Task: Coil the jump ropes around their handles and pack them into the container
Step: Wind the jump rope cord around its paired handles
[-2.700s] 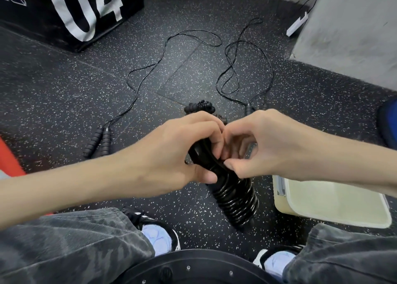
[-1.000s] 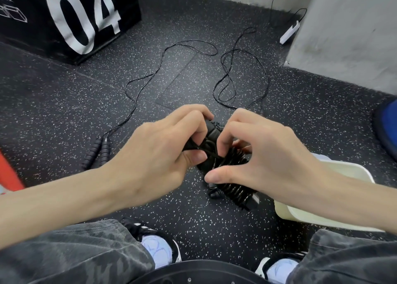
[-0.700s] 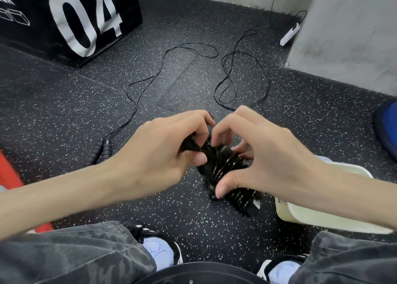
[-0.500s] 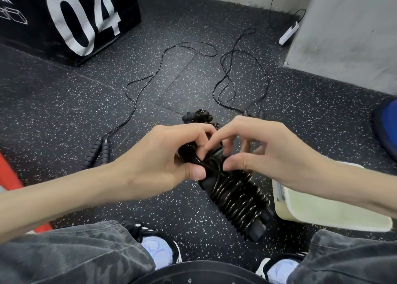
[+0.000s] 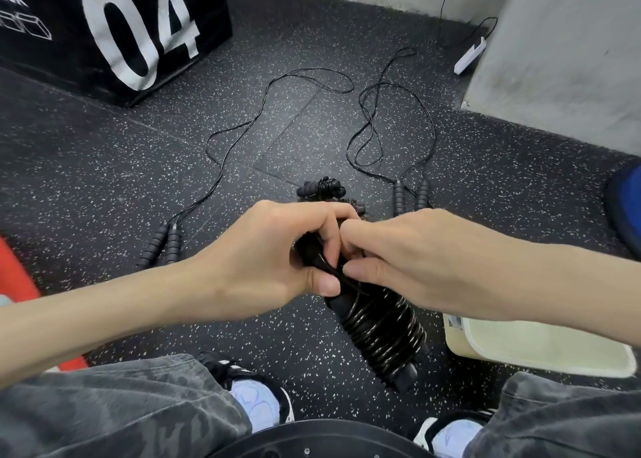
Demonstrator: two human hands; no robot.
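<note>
I hold a black jump rope [image 5: 379,332] above the floor, its cord wound in tight turns round the paired handles. My left hand [image 5: 270,260] grips the upper end of the handles. My right hand [image 5: 409,260] pinches the loose end of the cord at the top of the coil. A cream container [image 5: 541,343] stands on the floor under my right forearm. A coiled rope bundle [image 5: 322,190] lies just beyond my hands. Two uncoiled ropes lie spread out: one with handles [image 5: 163,244] at the left, one with handles [image 5: 409,195] at the right.
A black box marked 04 [image 5: 114,31] stands at the back left. A grey concrete block [image 5: 562,51] rises at the back right, with a white power strip [image 5: 470,55] beside it. Something orange [image 5: 20,284] sits at the left edge, something blue [image 5: 624,204] at the right. My knees and shoes fill the bottom.
The coiled rope has swung from lying across to pointing down and right. My right hand has slid up from the coil's side to the cord end by my left fingers.
</note>
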